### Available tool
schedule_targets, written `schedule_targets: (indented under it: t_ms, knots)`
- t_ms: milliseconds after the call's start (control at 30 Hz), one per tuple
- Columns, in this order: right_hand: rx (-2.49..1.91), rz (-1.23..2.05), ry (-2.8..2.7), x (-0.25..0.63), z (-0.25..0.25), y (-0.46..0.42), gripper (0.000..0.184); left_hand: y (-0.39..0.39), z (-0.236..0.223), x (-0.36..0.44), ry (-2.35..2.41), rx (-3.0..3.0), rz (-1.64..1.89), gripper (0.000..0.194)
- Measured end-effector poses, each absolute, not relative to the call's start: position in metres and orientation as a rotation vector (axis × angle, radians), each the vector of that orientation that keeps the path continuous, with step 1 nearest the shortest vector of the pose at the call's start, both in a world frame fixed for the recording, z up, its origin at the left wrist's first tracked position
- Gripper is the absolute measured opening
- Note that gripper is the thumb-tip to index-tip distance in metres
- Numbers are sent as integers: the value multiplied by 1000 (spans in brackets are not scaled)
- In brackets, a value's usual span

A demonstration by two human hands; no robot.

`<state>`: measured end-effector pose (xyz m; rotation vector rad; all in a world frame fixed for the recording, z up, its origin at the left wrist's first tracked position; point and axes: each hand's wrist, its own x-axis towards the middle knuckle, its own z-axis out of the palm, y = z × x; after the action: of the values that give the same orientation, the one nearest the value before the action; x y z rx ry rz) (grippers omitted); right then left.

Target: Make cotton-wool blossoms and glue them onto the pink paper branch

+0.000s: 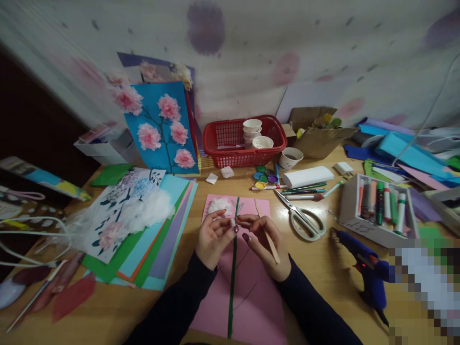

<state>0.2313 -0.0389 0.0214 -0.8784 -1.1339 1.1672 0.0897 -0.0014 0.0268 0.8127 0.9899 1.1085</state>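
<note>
My left hand [212, 238] and my right hand [266, 244] meet over a pink paper sheet [251, 297] that lies on the wooden table. Both pinch a small white tuft [233, 223] between their fingertips. The right hand also holds a wooden stick [272, 245] along its palm. A thin green strip [233, 287] runs down the sheet as a stem. A white cotton tuft [219, 205] sits at the sheet's top left.
Scissors [304, 218] lie right of the sheet. A blue glue gun [362, 263] and a box of markers [377, 208] are farther right. A red basket [244, 141] with white cups stands behind. Stacked coloured papers [158, 239] and cotton [151, 211] lie left.
</note>
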Motion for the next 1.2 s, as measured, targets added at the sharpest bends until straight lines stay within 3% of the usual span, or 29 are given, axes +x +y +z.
schedule_targets:
  t_ms: [333, 467, 567, 800, 1200]
  knots:
    - [-985, 1019, -1282, 233, 20, -40, 8, -4, 17, 72, 1135, 794, 1166, 49]
    - [-1018, 1009, -1085, 237, 10, -32, 46, 0, 22, 49, 1196, 815, 1170, 51]
    - [-1077, 973, -1009, 237, 11, -24, 60, 5, 26, 38, 1231, 909, 1186, 51]
    - [-1169, 941, -927, 230, 31, 6, 48, 19, 24, 41, 1245, 1319, 964, 48]
    - [-1062, 1071, -770, 229, -8, 25, 49, 40, 24, 61, 1494, 1825, 809, 51]
